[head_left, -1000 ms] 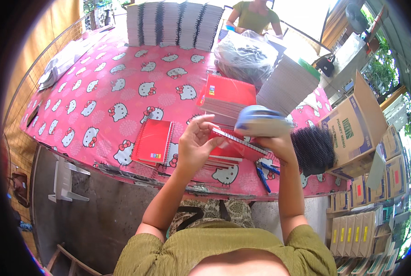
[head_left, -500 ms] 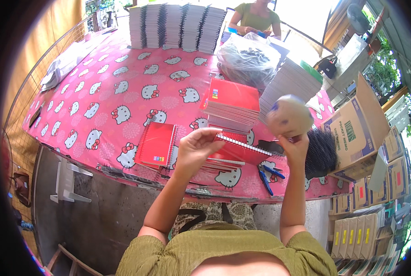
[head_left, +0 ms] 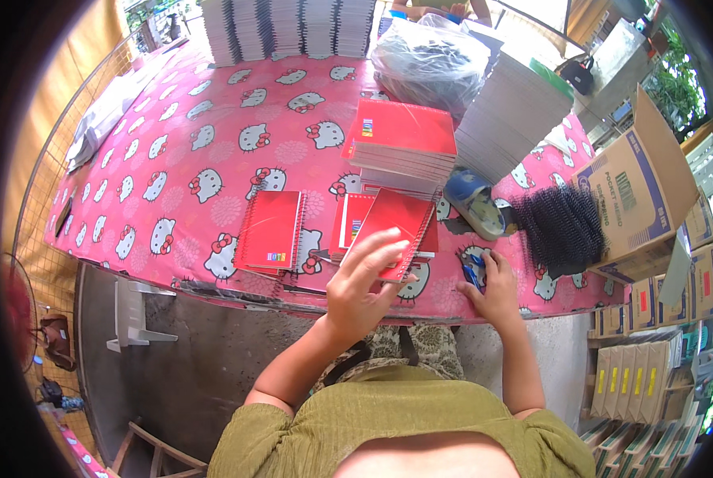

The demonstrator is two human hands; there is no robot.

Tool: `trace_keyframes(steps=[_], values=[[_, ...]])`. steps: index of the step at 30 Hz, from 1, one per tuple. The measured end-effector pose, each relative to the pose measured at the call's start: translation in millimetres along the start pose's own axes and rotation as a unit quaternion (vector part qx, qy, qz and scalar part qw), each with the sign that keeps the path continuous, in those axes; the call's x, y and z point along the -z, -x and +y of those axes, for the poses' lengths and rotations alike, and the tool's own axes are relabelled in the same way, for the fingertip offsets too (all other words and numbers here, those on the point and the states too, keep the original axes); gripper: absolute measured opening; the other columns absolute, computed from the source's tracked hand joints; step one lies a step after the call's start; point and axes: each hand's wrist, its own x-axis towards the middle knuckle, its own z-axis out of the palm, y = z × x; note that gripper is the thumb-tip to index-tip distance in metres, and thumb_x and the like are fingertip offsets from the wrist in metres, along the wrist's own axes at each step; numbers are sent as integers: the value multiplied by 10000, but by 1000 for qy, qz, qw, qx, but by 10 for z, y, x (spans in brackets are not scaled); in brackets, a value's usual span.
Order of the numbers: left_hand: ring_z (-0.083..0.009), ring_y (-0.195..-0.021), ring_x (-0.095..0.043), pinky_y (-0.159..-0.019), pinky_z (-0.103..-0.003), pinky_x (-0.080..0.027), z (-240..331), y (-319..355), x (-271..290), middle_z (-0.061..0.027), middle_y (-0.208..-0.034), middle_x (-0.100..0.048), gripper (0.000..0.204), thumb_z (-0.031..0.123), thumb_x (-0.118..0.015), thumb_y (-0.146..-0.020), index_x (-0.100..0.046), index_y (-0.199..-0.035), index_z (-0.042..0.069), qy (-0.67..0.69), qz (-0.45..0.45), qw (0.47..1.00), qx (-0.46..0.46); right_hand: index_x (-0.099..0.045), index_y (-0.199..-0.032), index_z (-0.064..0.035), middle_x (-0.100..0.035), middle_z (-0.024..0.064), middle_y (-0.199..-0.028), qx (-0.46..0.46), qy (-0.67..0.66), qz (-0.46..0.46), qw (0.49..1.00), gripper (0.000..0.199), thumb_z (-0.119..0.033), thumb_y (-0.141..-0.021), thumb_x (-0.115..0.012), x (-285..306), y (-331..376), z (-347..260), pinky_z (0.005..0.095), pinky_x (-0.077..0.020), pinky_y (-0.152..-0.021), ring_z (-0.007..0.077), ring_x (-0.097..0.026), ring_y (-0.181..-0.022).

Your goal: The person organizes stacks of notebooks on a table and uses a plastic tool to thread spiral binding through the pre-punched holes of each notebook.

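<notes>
A red spiral notebook point(head_left: 390, 229) is tilted in my left hand point(head_left: 364, 288), fingers over its cover and thumb near its lower edge. Just to the right, my right hand point(head_left: 496, 288) closes on blue-handled pliers point(head_left: 473, 269) at the table's near edge; their tips are hard to make out. Beyond that hand lies a blue and tan slipper point(head_left: 474, 202). Under and behind the held notebook are other red notebooks point(head_left: 345, 222). A small pile of red notebooks point(head_left: 270, 231) sits to the left, and a taller red stack point(head_left: 404, 131) stands farther back.
Black plastic spiral coils point(head_left: 562, 229) are heaped at the right beside an open cardboard box point(head_left: 631, 199). Stacks of bound pages point(head_left: 284, 28) and a tall paper stack point(head_left: 512, 107) stand at the back, near a plastic bag point(head_left: 430, 64). Another person's hands point(head_left: 456, 11) show at the far side.
My right hand has put the slipper down on the table and taken hold of the pliers. The notebook in my left hand has turned from edge-on to cover-up.
</notes>
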Motion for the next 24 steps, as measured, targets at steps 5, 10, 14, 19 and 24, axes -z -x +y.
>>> trace_keyframes(steps=[5,10,14,19,24], values=[[-207,-836,-678,-722,-306,-576,-98,24,88,-139,-955,-685,269,-44,-827,-684,-694,-914,0,-52,-41,994,-90,-574,-1248,-10,-586,164,-1104,20,-111,-9,994,505,-301,-855,-697,231,132,-220,433,-471,-847,328,-577,-1005],[-210,-826,-674,-677,-293,-559,-25,17,38,-141,-947,-686,248,-72,-797,-705,-699,-922,-3,-66,-49,991,-102,-623,-1132,-18,-611,169,-1078,168,-258,66,949,403,-209,-803,-757,682,155,-1014,414,-502,-815,319,-606,-961],[-234,-746,-654,-677,-340,-518,35,11,-18,-125,-904,-696,244,-71,-784,-697,-695,-912,2,-52,-25,995,-81,-633,-1098,-20,-617,168,-1067,168,-230,72,956,382,-197,-790,-771,687,172,-1118,409,-508,-805,313,-610,-950],[-247,-772,-664,-687,-343,-538,31,5,23,-132,-899,-688,262,-123,-746,-684,-693,-913,-5,-59,-51,988,-135,-634,-1092,23,-677,129,-959,-62,-589,-250,766,316,-190,-873,-716,563,101,-879,358,-531,-773,231,-650,-849],[-259,-744,-643,-661,-363,-498,192,-288,310,-127,-929,-678,282,-87,-725,-679,-675,-945,-9,-77,-142,957,-239,-634,-1079,47,-662,139,-1027,-31,-644,-232,728,323,-199,-882,-710,751,172,-1083,326,-509,-859,222,-641,-960]])
